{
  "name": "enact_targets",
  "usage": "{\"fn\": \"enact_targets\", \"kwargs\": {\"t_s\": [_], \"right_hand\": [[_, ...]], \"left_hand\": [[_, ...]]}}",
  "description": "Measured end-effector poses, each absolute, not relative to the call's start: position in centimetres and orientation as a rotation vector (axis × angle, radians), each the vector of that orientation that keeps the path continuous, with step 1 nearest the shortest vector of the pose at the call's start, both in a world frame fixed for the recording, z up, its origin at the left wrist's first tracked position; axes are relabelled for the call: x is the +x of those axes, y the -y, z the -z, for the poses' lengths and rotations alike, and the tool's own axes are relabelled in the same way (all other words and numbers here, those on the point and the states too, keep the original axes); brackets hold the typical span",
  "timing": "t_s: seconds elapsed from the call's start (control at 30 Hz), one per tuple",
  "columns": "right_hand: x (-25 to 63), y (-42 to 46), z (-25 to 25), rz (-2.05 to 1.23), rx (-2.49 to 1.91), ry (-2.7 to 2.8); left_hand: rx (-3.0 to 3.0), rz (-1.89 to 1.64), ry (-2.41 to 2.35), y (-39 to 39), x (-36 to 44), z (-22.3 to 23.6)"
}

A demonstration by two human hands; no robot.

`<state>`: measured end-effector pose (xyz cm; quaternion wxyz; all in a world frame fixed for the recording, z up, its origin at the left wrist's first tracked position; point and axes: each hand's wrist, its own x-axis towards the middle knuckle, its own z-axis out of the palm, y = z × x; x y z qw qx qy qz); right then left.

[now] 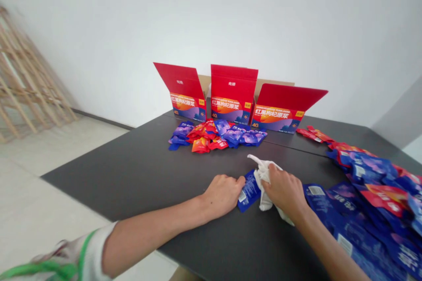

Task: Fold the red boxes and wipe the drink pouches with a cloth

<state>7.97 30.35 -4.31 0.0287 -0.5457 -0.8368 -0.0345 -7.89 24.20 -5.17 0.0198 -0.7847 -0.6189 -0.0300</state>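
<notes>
Between my two hands is a blue pouch [249,191] with white print and a barcode, held low over the dark table [158,171]. My left hand [224,194] pinches the pouch's left edge, its fingers curled. In my closed right hand [284,188] is a bunched white cloth [264,175], pressed against the right end of the pouch and covering that end. Part of the cloth hangs below the right hand. Just right of that hand lie loose blue pouches [332,210].
Three open red boxes, left [187,107], middle [230,109] and right [277,118], stand at the back. Before them lies a heap of red and blue pouches [235,134]. A bigger mixed pile [372,169] covers the right side. Wooden frames [26,79] lean against the wall.
</notes>
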Motion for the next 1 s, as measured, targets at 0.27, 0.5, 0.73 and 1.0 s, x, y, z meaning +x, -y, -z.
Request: {"fn": "enact_targets", "kwargs": {"t_s": [0.27, 0.5, 0.73, 1.0], "right_hand": [[8.7, -31.2, 4.7, 0.047, -1.696, 2.581], [10.5, -33.1, 4.4, -0.154, -1.828, 2.44], [8.2, -29.4, 3.7, -0.164, -1.425, 2.609], [7.6, -29.9, 4.1, 0.026, -1.689, 2.53]], "left_hand": [[-2.52, 0.535, 2.203, -24.7, -8.8, 5.3], [-2.963, 1.326, 2.431, -25.8, -11.1, 5.4], [-2.914, 1.089, 2.36, -26.0, -10.9, 6.0], [-2.894, 1.02, 2.384, -25.9, -10.3, 6.1]]}}
